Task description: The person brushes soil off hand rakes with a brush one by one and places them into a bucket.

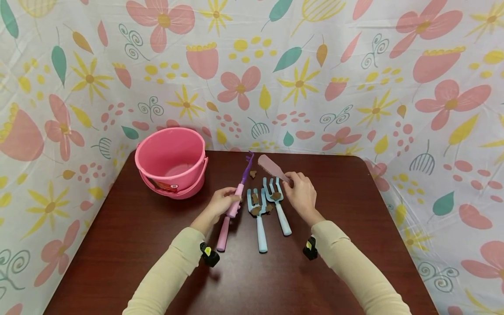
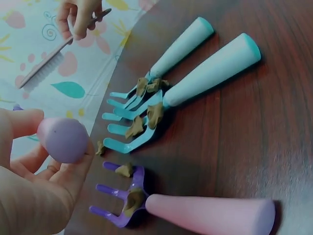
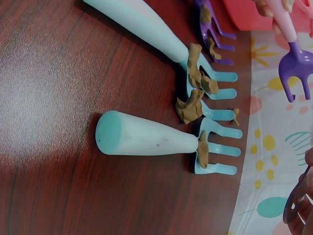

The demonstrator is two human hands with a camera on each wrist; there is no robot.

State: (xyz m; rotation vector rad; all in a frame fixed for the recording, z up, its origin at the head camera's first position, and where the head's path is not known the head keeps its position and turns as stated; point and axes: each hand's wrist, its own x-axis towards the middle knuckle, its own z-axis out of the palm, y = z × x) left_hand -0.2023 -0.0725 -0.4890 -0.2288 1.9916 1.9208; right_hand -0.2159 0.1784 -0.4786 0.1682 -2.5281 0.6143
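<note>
Gripping a purple fork in left hand, four o'clock from bucket. Pinching a pink brush in right hand.

White printed cloth forms the backdrop at the far side and wraps round to left and right, with soft creases showing here and there. Its pattern scatters pink flowers, yellow star-shaped blooms and teal leaves over the pale ground. Before it stands a tabletop in dark reddish-brown with streaked wood grain — its far right corner rounded, its far edge near the cloth. Light falls on the surface as a pale, hazy glare — plainest in the right wrist view.
</note>
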